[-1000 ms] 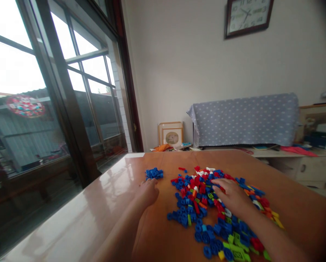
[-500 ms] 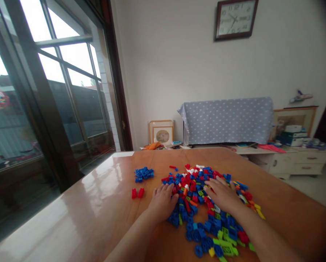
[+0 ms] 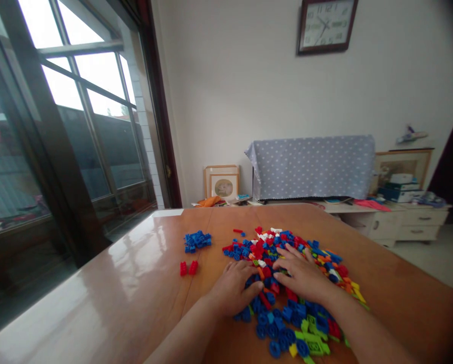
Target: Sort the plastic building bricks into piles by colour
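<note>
A wide heap of mixed toy building bricks (image 3: 257, 248) in red, blue, white, orange, yellow and lime green covers the right half of the table. My left hand (image 3: 237, 285) rests on the heap's left side, fingers spread over the pieces, thumb pointing right. Over the middle of the heap lies my right hand (image 3: 300, 270), its fingers apart and touching bricks. Neither hand grips a piece that I can see; bricks under the palms are hidden. Blue wheel-like pieces (image 3: 274, 349) and lime green bricks (image 3: 315, 345) lie at the near edge.
On the brown table (image 3: 135, 283), a small cluster of blue bricks (image 3: 198, 241) and two red bricks (image 3: 189, 268) sit apart at the left. One thin red piece (image 3: 238, 230) lies behind the heap. A low white cabinet (image 3: 415, 222) stands beyond the table.
My left hand has shifted right and slightly nearer, and my right hand has moved a little left, so the two are closer together over the bricks. The view has turned slightly.
</note>
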Demonstrator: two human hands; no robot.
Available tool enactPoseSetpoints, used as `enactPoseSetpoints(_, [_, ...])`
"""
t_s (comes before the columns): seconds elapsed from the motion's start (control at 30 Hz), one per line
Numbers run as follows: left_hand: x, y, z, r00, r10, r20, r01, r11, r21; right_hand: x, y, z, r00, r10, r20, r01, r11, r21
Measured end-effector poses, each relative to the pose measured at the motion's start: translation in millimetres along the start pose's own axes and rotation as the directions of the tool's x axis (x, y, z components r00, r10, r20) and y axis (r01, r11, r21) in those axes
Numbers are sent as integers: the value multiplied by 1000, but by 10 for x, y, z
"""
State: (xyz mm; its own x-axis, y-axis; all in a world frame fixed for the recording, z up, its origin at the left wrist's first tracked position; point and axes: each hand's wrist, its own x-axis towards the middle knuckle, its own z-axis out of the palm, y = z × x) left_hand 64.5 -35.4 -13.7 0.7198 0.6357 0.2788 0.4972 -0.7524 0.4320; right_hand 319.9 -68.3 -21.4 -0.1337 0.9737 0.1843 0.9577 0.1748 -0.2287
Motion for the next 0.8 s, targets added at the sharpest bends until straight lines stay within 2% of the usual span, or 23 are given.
enactPoseSetpoints(0.13, [-29, 36, -72, 997, 71, 1, -71, 997, -4, -14, 94, 7, 999, 37, -33, -38, 999, -23])
enactPoseSetpoints(0.3, [-63, 25, -159, 998, 65, -4, -65, 998, 5, -17, 212, -26, 988, 128, -81, -130, 991, -25])
enactPoseSetpoints(0.4, [-77, -7, -213, 999, 14, -44, -13, 1000, 17, 4, 271, -72, 971, 140, -196, -140, 990, 14])
enactPoseSetpoints(0.53, [-114, -87, -275, 996, -55, -72, 61, 995, 77, 29, 303, -130, 913, 119, -390, -101, 993, 66])
enactPoseSetpoints(0.67, [-156, -142, -307, 991, -129, -24, 131, 979, 157, 40, 198, -181, 861, 88, -501, -43, 994, 100])
enactPoseSetpoints(0.8, [-180, -121, -321, 974, -226, 29, 213, 949, 234, 75, -47, -234, 907, 28, -420, 11, 996, 92])
